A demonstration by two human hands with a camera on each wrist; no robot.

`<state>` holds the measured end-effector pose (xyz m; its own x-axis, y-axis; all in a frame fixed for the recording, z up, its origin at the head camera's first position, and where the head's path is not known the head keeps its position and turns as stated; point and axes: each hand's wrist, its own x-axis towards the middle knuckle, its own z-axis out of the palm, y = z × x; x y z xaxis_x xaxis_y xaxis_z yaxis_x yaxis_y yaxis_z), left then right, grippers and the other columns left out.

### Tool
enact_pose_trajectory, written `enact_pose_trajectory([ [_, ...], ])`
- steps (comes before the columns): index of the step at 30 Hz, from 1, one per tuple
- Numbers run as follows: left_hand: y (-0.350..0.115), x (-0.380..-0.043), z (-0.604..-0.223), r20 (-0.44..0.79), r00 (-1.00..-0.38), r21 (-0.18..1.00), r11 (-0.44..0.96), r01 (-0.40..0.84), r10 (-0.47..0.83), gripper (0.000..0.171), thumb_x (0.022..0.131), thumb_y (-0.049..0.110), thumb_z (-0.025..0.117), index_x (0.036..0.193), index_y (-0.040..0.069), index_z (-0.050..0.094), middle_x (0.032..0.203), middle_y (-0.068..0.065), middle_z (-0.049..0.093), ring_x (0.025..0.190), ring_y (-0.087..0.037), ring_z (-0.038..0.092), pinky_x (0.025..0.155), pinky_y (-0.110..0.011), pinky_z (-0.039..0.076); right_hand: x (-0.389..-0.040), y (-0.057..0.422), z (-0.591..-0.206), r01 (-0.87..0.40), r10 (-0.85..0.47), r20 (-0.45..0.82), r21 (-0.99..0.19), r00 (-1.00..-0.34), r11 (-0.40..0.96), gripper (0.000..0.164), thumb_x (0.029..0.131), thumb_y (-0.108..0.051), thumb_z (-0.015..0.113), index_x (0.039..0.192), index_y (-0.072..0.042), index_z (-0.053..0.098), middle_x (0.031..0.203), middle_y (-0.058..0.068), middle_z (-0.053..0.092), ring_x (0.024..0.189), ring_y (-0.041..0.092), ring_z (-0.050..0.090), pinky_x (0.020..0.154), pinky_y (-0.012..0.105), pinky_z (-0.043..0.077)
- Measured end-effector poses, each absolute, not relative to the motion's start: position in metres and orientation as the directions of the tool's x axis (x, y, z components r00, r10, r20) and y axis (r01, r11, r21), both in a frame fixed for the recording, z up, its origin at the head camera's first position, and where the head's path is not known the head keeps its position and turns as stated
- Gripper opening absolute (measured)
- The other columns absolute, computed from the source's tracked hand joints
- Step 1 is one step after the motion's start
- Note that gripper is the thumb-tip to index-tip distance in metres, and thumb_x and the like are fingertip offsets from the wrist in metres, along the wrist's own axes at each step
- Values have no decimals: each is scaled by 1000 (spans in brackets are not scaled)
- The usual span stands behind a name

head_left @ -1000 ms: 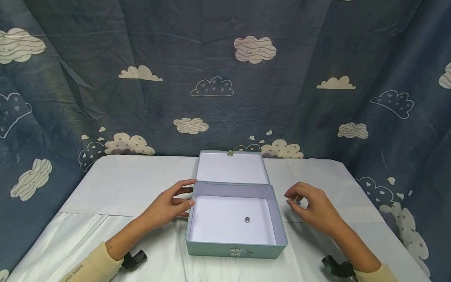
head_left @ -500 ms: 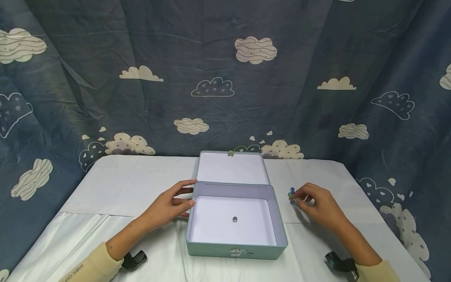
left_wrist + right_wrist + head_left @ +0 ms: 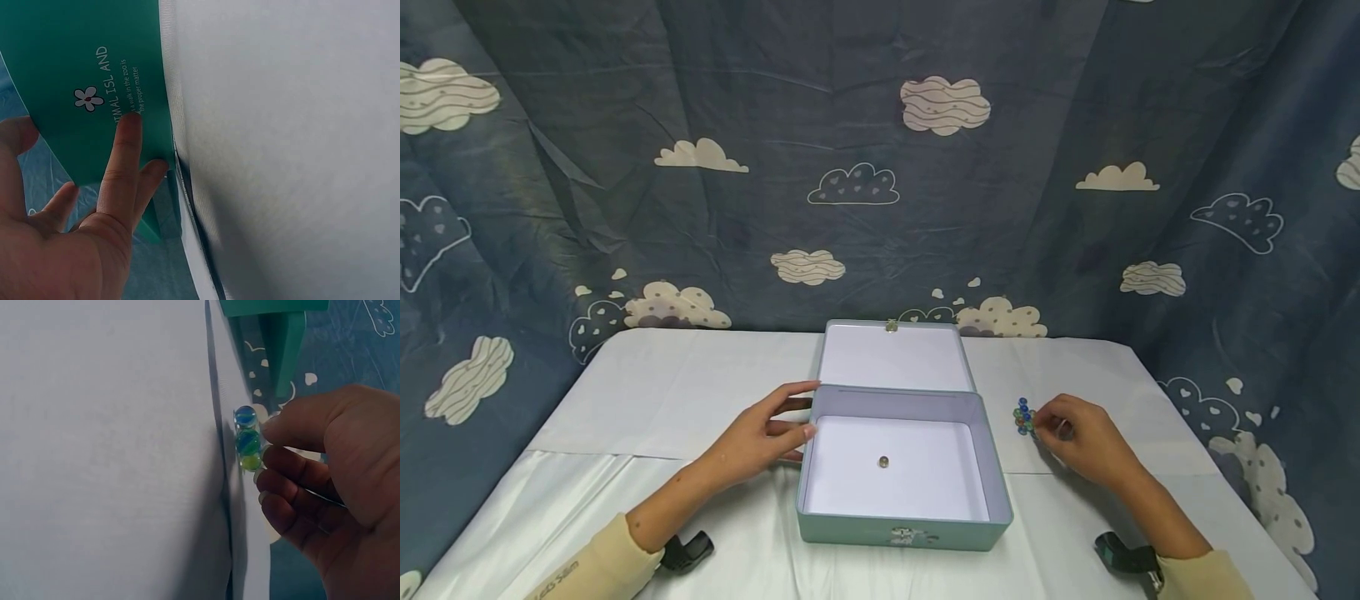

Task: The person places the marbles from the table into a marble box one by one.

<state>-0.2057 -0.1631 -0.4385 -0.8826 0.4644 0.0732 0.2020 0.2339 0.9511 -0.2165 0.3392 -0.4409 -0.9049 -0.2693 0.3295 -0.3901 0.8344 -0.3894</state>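
A green tin box (image 3: 904,533) with a pale inside stands in front of me, its lid (image 3: 891,357) folded back. One small marble (image 3: 883,462) lies on its floor. My left hand (image 3: 771,429) rests against the box's left side, fingers extended over the printed wall (image 3: 94,62). Right of the box, a cluster of blue, green and orange marbles (image 3: 1022,416) lies on the white cloth. My right hand (image 3: 1082,437) is at the right edge of this cluster, fingers bent, fingertips right beside the marbles (image 3: 248,440); I cannot tell whether it pinches one.
White cloth (image 3: 685,375) covers the table, with a crease across it. Behind and to both sides hangs a dark blue curtain (image 3: 737,225) with cloud prints. A black wrist device (image 3: 687,552) sits under the left forearm, another (image 3: 1123,554) under the right.
My right hand has shifted to the right, uncovering more of the marble cluster. The marble inside the box has rolled left. My left hand and the box have stayed put.
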Motion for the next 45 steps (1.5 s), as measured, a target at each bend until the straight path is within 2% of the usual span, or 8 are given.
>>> enact_pose_trajectory([
  [10, -162, -206, -437, 71, -884, 951, 236, 200, 463, 63, 106, 29, 71, 162, 29, 42, 159, -23, 46, 130, -41, 64, 84, -36, 66, -219, 339, -445, -344, -254, 268, -379, -929, 859, 19, 83, 2, 85, 93, -13, 78, 91, -4, 68, 82, 15, 62, 69, 26, 56],
  [24, -161, -207, -436, 74, -882, 950, 237, 205, 466, 63, 106, 28, 70, 162, 28, 41, 159, -23, 47, 131, -42, 64, 84, -36, 66, -219, 340, -444, -340, -258, 255, -367, -932, 866, 21, 82, 3, 85, 93, -13, 77, 89, -5, 67, 80, 14, 60, 66, 27, 54],
  [40, -162, -206, -438, 80, -882, 946, 243, 214, 464, 63, 106, 28, 71, 162, 27, 42, 159, -23, 48, 130, -42, 64, 84, -36, 66, -210, 322, -421, -401, -303, 296, -372, -906, 837, 20, 85, 3, 82, 97, -12, 78, 94, -7, 70, 84, 14, 63, 73, 34, 61],
  [45, -163, -205, -438, 82, -884, 942, 254, 220, 461, 63, 105, 28, 71, 162, 26, 42, 158, -23, 48, 129, -41, 65, 83, -35, 66, -206, 314, -417, -469, -349, 349, -363, -870, 805, 24, 83, 5, 84, 95, -14, 77, 95, -8, 71, 83, 14, 65, 72, 34, 62],
])
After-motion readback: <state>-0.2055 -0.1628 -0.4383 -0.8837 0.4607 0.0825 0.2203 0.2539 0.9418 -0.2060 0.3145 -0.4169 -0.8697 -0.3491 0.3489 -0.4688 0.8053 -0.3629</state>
